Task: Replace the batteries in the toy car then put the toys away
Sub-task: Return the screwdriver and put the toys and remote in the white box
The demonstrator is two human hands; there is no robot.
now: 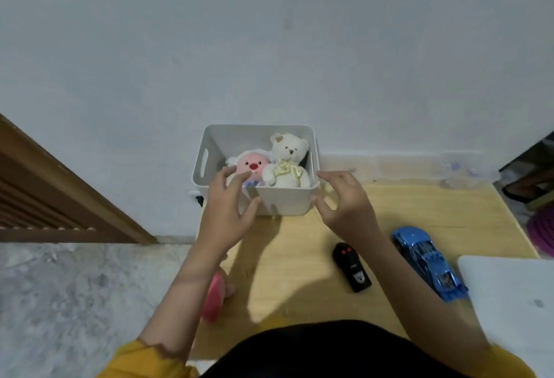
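Two plush toys, a white bear (288,161) and a pink one (251,166), sit in the white bin (284,201) I see from the head camera. My left hand (228,209) and right hand (347,202) flank its near corners, fingers spread. Blue toy car (428,260) and black remote (352,266) lie on the wooden table (449,206).

A pale wooden table (434,215) is standing against the wall. A white bin (284,202) is sitting at its far left edge. A black remote (352,266) is lying nearer on the bare wood, and a blue toy car (428,260) is lying just to its right, apart from it. A white slab (509,293) is covering the near right corner.
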